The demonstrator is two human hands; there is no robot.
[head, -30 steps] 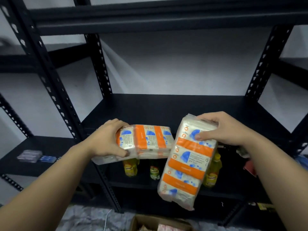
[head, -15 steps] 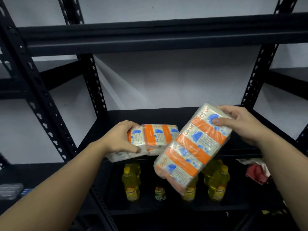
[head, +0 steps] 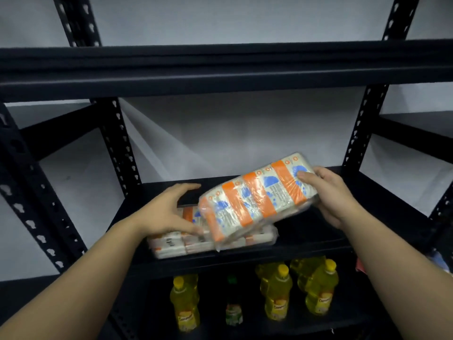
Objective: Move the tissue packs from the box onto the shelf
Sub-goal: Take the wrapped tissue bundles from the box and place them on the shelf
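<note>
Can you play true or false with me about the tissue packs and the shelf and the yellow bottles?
1. The right hand holds a tissue pack tilted in the air. True.
2. The lower tissue pack lies on the floor. False: it lies flat on the shelf, near the front edge.
3. The left hand is far away from both packs. False: it reaches over the lower tissue pack, thumb against its front.
4. Yellow bottles stand on the level below the packs. True.
5. The bottles have red caps. False: the yellow bottles have yellow caps.
</note>
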